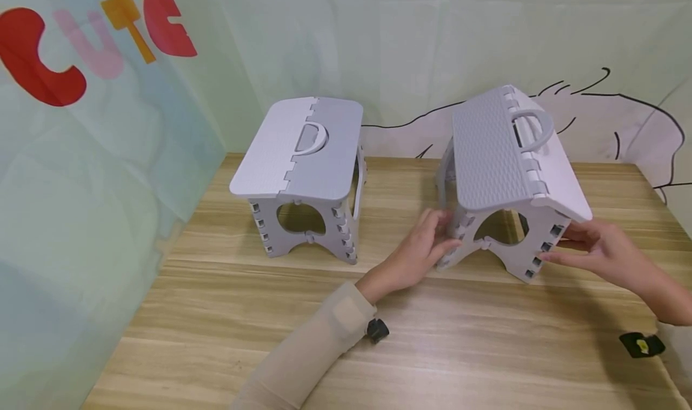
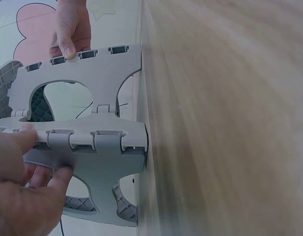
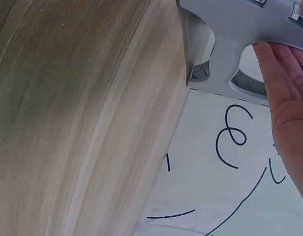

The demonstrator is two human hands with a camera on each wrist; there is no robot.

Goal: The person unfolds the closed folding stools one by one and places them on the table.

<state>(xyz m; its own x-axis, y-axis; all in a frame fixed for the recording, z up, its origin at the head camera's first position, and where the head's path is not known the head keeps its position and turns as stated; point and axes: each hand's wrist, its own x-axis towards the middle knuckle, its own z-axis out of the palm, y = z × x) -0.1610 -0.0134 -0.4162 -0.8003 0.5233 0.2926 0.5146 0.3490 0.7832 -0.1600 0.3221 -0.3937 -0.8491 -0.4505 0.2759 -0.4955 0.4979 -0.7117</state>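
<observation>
Toward the right of the head view stands a grey and white folding step stool (image 1: 489, 152), its top bent along the middle hinge into a ridge. A handle loop (image 1: 535, 131) sticks up at that ridge. My left hand (image 1: 413, 251) grips the stool's left leg panel at its hinged edge; the left wrist view shows the thumb and fingers (image 2: 60, 182) on either side. On the opposite side, my right hand (image 1: 611, 257) holds the right leg panel, thumb on the front edge. In the right wrist view its fingers (image 3: 274, 73) reach into the panel's opening.
A second folding stool (image 1: 330, 170) stands unfolded with a flat top to the left on the wooden table (image 1: 259, 332). Behind the table hangs a pale printed backdrop (image 1: 405, 50), with coloured letters (image 1: 170, 29) at the left.
</observation>
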